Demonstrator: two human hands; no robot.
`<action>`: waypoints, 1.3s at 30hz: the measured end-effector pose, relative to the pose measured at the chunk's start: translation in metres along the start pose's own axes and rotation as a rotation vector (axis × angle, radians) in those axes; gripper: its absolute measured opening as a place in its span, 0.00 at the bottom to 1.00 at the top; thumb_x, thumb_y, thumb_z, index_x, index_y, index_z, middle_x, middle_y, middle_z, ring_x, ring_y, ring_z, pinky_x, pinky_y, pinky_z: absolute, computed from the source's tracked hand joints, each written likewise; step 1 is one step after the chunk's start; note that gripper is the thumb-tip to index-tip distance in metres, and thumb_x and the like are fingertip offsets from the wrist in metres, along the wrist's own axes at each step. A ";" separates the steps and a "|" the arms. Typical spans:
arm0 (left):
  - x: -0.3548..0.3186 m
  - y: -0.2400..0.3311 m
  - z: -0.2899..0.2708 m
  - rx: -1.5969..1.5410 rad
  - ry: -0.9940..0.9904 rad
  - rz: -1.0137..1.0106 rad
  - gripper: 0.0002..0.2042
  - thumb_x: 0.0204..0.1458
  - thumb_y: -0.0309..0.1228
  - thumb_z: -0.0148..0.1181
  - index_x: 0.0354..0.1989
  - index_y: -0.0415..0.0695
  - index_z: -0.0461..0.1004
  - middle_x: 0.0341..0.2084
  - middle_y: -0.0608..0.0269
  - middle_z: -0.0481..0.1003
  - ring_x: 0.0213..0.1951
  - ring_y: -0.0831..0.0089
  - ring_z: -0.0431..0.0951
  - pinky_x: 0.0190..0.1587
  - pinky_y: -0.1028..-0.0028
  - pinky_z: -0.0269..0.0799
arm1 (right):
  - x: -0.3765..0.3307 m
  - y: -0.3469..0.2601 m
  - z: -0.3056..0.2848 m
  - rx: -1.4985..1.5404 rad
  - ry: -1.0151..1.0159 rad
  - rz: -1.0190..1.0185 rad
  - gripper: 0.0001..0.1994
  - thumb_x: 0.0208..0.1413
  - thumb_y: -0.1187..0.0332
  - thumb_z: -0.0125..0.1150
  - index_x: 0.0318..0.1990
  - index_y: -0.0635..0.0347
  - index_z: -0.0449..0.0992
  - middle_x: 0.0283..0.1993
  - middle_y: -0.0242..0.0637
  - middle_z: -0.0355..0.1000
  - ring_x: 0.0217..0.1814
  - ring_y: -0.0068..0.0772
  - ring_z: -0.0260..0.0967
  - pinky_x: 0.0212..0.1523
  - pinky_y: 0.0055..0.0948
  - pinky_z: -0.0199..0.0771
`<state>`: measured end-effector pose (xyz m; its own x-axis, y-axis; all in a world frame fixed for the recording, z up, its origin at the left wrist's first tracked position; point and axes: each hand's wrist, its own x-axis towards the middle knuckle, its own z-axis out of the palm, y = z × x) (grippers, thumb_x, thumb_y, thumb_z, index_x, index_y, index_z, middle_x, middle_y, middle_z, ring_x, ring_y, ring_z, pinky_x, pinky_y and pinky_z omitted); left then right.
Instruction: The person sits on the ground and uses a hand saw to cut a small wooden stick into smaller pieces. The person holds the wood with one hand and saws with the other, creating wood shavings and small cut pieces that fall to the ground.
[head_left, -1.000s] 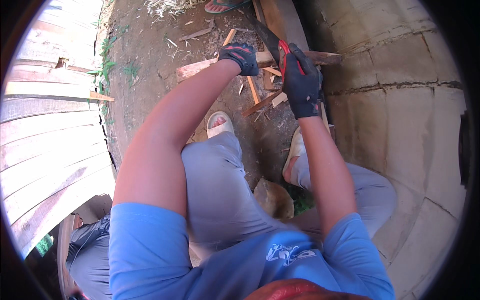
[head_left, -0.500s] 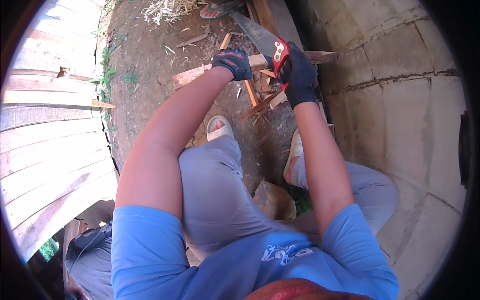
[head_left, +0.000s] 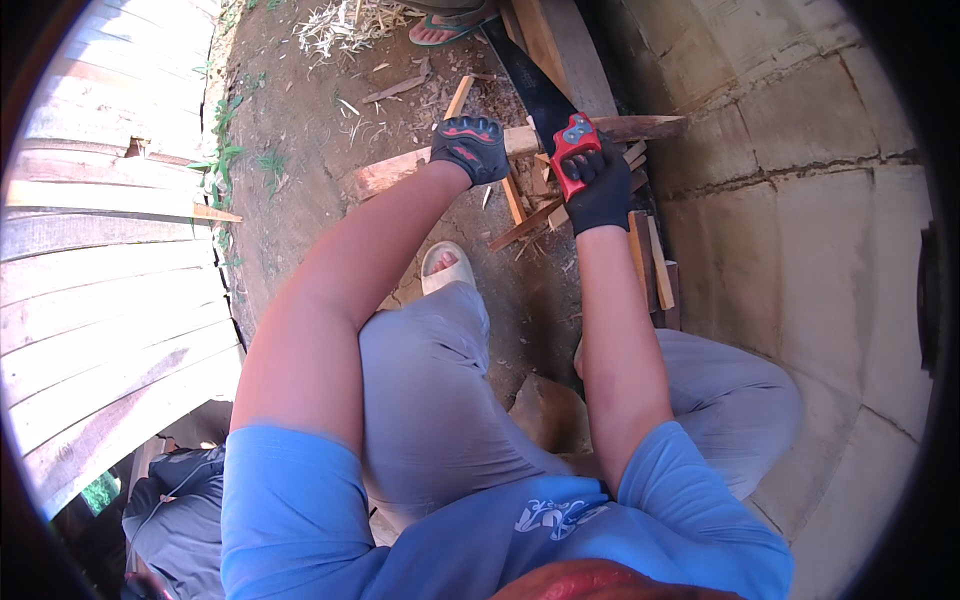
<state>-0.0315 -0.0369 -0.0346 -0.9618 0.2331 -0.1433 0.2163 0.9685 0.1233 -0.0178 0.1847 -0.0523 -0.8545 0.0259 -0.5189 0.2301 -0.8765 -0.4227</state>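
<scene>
In a dark glove with red trim, my left hand (head_left: pixel 469 150) is closed around a length of wood (head_left: pixel 392 176) that lies across the ground in front of me. The wood's right part runs on past the saw to a pointed end near the wall. My gloved right hand (head_left: pixel 600 188) grips the red handle of a hand saw (head_left: pixel 535 90). Its dark blade crosses the wood just right of my left hand and points up and away. How deep the teeth sit in the wood I cannot tell.
Thin wood offcuts (head_left: pixel 527 225) lie beneath the length of wood. Pale shavings (head_left: pixel 350 28) are heaped at the far left, near another person's sandalled foot (head_left: pixel 440 30). A block wall (head_left: pixel 810 240) stands on the right, a plank wall (head_left: pixel 110 240) on the left. A stone (head_left: pixel 550 412) sits between my legs.
My right hand has drawn the saw back toward me, and its blade has turned from showing its flat side to looking darker and narrower. My left hand keeps its hold on the wood.
</scene>
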 end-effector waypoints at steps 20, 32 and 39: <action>-0.017 0.015 0.005 0.103 0.315 0.583 0.38 0.57 0.44 0.66 0.73 0.37 0.63 0.72 0.40 0.63 0.70 0.45 0.68 0.72 0.50 0.62 | -0.212 -0.229 0.031 -1.692 -0.268 -0.661 0.18 0.68 0.66 0.62 0.62 0.57 0.81 0.56 0.45 0.83 0.51 0.41 0.81 0.51 0.36 0.78; -0.037 0.014 -0.142 0.310 -0.580 -0.189 0.51 0.48 0.78 0.58 0.65 0.41 0.76 0.58 0.44 0.80 0.62 0.50 0.79 0.63 0.55 0.74 | -0.185 -0.252 0.036 -1.684 -0.613 -1.213 0.18 0.66 0.63 0.65 0.60 0.56 0.82 0.58 0.44 0.82 0.58 0.46 0.82 0.58 0.42 0.81; -0.090 0.079 -0.229 -0.107 -0.287 -0.064 0.44 0.53 0.70 0.63 0.62 0.40 0.79 0.56 0.48 0.82 0.60 0.50 0.80 0.65 0.59 0.73 | -0.179 -0.255 0.039 -1.539 -0.510 -1.089 0.18 0.63 0.63 0.67 0.59 0.56 0.81 0.57 0.43 0.82 0.55 0.47 0.81 0.55 0.43 0.81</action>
<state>0.0336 -0.0016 0.2134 -0.8832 0.2022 -0.4232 0.1237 0.9708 0.2057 0.0581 0.3854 0.1772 -0.8575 -0.1885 0.4787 -0.5005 0.5210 -0.6914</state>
